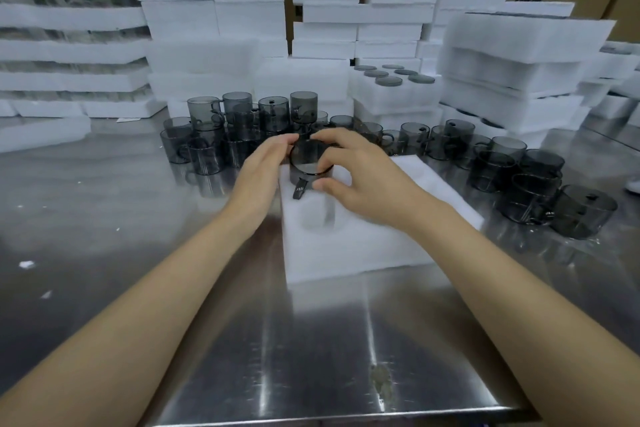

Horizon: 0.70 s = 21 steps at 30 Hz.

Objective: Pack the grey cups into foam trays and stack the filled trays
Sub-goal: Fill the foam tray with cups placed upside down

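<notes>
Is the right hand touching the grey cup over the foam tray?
Touching. Head view: the right hand has its fingers curled onto the rim of the grey cup, no gap.

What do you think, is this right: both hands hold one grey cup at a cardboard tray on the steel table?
No: the tray is white foam, not cardboard; the head view shows it. The left hand and right hand do hold one grey cup at it on the steel table.
</notes>
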Motion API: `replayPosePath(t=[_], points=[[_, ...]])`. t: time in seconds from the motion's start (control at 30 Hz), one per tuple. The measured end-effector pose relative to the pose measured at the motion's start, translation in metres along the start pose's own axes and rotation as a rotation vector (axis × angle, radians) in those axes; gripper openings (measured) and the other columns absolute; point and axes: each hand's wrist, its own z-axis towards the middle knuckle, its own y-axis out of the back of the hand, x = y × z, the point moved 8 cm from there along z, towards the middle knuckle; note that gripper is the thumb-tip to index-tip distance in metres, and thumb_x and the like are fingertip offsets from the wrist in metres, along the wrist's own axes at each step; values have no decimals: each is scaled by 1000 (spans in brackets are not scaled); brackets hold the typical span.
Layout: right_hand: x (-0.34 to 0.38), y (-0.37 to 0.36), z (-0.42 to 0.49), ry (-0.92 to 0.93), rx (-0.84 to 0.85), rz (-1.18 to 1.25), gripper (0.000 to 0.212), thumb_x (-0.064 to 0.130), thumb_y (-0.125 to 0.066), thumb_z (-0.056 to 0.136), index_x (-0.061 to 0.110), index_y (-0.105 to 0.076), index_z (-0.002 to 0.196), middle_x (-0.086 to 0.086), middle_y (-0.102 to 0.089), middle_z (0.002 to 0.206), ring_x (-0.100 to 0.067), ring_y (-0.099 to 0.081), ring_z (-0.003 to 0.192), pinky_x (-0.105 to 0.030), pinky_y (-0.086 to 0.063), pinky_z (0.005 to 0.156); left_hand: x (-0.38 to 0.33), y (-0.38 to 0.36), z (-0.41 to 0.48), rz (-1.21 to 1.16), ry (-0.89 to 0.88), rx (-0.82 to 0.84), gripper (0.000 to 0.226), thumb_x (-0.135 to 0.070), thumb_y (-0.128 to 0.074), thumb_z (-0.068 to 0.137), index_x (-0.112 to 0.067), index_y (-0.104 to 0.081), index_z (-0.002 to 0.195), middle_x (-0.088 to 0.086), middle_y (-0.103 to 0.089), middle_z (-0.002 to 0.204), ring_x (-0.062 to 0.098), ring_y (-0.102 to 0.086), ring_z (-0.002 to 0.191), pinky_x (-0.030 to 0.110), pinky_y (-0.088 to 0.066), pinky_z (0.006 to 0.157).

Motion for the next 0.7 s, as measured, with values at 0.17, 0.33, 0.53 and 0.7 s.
replayPosePath(t=[0.17, 0.33, 0.53, 0.7], points=[[-6, -10, 0, -76, 123, 60, 24, 34, -57, 94, 19, -64, 111, 3, -43, 148, -13, -39, 136, -27, -29, 107, 9, -3, -1, 200, 24, 97, 27, -42, -44, 99, -31, -69, 100, -3, -61, 119, 9, -56, 113, 31, -41, 98], [-12, -24, -9, -156, 379, 28, 61, 61, -40, 92, 36, -32, 148, 16, -14, 158, -7, -14, 146, -36, -16, 119, 16, -4, -1, 207, 68, 130, 26, -38, -49, 98, -31, -55, 122, -12, -58, 117, -1, -52, 112, 17, -37, 88], [-15, -33, -14, -165, 511, -55, 73, 68, -31, 90, 34, -14, 152, 19, -1, 159, -7, 4, 147, -39, 4, 120, 25, -7, -4, 58, 267, 130, 21, -23, -51, 97, -23, -66, 112, -1, -68, 114, 17, -61, 111, 43, -44, 105], [-18, -24, -11, -230, 338, 117, 62, 61, -42, 92, 34, -34, 147, 17, -29, 154, -6, -20, 144, -33, -19, 118, 26, -7, -6, 46, 316, 143, 26, -11, -58, 89, -19, -64, 113, 6, -68, 113, 22, -63, 109, 36, -50, 98]])
